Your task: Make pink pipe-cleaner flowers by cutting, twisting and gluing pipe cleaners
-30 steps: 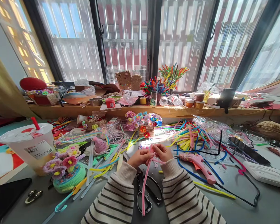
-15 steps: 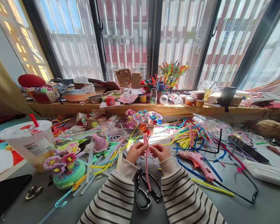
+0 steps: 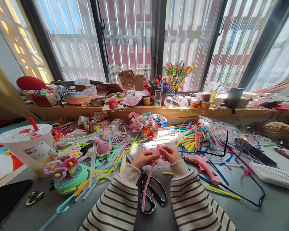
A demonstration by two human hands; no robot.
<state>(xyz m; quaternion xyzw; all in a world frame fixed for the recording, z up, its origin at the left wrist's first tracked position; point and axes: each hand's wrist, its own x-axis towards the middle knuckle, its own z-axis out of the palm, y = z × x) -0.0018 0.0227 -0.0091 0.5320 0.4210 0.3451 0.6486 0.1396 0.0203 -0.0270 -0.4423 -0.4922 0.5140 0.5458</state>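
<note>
Close together in the middle of the table, both hands hold pink pipe cleaners (image 3: 148,184). My left hand (image 3: 144,159) pinches them from the left, its fingers closed. Opposite it, my right hand (image 3: 170,155) is closed on the upper part of the same pipe cleaners. One long strand hangs down over the black-handled scissors (image 3: 162,189), which lie below the hands. Short ends stick out between and under the fingers; exactly how they are bent there is partly hidden. Small pink and lilac bits lie just behind the hands.
To the right lies a pink glue gun (image 3: 203,165) with its black cord. Behind it spreads a heap of coloured pipe cleaners (image 3: 191,139). At left stand a drink cup (image 3: 26,147) and a green flower-topped piece (image 3: 71,181). A small flower basket (image 3: 151,132) stands beyond the hands.
The hanging strand has swung left over the scissors' left handle. My right hand has shifted slightly right and up, and short pink ends now stick out sideways below the fingers.
</note>
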